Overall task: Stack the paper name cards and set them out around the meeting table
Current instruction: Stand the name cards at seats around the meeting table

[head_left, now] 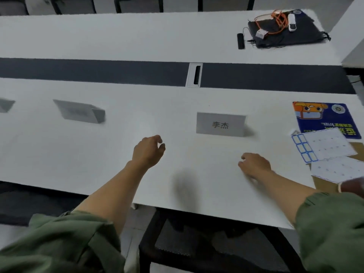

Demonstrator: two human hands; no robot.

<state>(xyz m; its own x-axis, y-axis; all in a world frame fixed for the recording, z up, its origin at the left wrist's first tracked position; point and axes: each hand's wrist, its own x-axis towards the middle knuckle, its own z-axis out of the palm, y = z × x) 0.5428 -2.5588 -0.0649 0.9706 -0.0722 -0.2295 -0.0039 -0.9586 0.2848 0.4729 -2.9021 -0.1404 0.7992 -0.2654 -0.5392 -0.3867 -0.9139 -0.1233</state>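
Closest to my lens are the rolled green sleeves (65, 239), and between them, under the table edge, a black mesh chair (177, 241). From the head view, the only one I have, both forearms reach out over the white meeting table (110, 166).

My left hand (148, 150) hovers with its fingers loosely curled and a little apart, pinching nothing that I can see. My right hand (256, 163) rests on or just above the tabletop with its fingers curled under; I cannot tell whether anything lies beneath them, but no card shows.

The nearest name card (220, 124) stands folded and upright just beyond the hands, between them and closer to the right one, its printed face towards me. A second name card (80, 111) stands well to the left, blurred, and a third card (6, 105) is cut by the left frame edge.

Risks, as I judge them: these cards are light folded paper, so a sweeping wrist or sleeve passing near could tip one or skew it out of line. Gripping a card too hard could flatten its fold so it will not stand. To the right, the sticker sheets (325, 148) and the blue leaflet (325, 117) lie near the right arm, and a careless draw-back could drag them. Motion blur on the left also means I could misjudge the spacing there.
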